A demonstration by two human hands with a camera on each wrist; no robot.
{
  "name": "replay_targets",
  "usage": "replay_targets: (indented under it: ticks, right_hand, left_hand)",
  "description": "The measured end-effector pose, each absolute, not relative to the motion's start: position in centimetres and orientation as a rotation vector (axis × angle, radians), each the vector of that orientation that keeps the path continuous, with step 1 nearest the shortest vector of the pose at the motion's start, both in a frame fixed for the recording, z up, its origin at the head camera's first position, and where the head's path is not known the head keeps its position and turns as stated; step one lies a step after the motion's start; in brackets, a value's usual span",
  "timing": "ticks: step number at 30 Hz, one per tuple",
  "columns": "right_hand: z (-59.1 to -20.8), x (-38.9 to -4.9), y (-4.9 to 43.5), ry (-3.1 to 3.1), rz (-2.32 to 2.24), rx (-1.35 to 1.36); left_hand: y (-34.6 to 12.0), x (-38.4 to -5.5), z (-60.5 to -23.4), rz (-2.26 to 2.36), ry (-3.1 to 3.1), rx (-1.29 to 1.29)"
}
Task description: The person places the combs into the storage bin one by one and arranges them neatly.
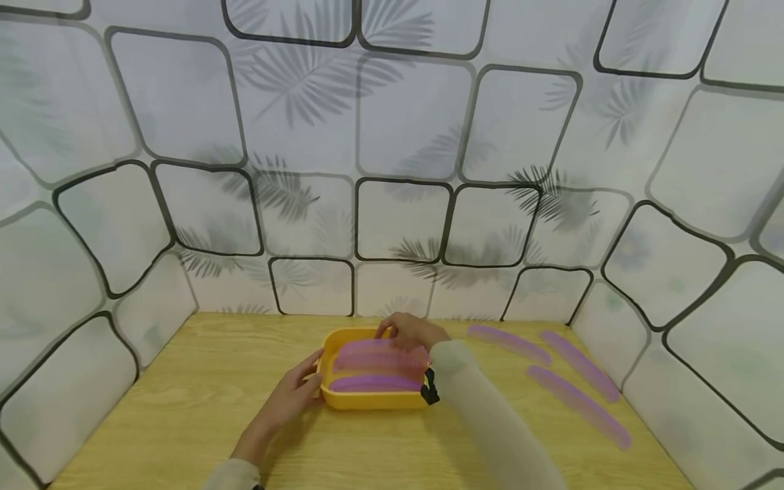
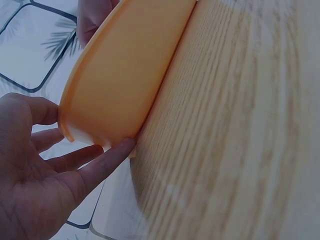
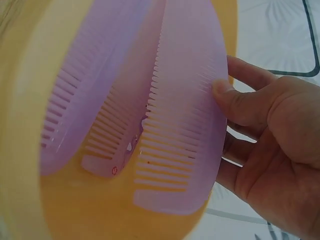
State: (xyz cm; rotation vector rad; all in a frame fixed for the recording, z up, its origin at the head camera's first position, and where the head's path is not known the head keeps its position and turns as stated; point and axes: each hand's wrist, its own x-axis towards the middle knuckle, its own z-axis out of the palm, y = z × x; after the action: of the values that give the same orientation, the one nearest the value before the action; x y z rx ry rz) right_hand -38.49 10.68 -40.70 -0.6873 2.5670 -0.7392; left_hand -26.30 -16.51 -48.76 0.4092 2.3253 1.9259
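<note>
Over the far rim of the yellow tray [image 1: 375, 403], the person's right hand [image 3: 280, 115] is pinching a pale purple comb [image 3: 185, 95], with the thumb pressing on its face and the fingers supporting it from behind. This held comb is slanting across the far side of the tray, teeth pointing toward the tray's middle. Whether its lower edge is touching the tray's floor, I cannot tell.

At the tray's left end, the left hand [image 1: 297, 388] is gripping the end wall with bent, spread fingers and seems to be steadying it. Inside the tray, a deeper purple comb [image 3: 57, 120] is lying along the near wall, and a middle comb [image 3: 107, 150] is resting between that one and the held one. To the tray's right, three loose combs [image 1: 578, 405] are lying apart on the wooden table [image 1: 257, 415].

The step in hand seems to be handling combs one at a time at the tray. The next move is probably calling for a level wrist and a light pinch, so that the held comb's teeth are not catching its neighbour, while the left hand is bracing the tray.
</note>
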Motion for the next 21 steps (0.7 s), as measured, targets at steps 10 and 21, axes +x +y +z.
replay_targets:
  ticks: [10,21]
  right_hand:
    - [-41.6,-38.6,9.9,2.676,-0.554,-0.853]
    - [-42.3,-38.1,9.2,2.774,-0.384,-0.838]
  left_hand:
    - [-16.5,-26.3,-48.8,1.929,2.337,0.382]
    - [-16.5,-26.3,-49.0,1.936,2.351,0.342]
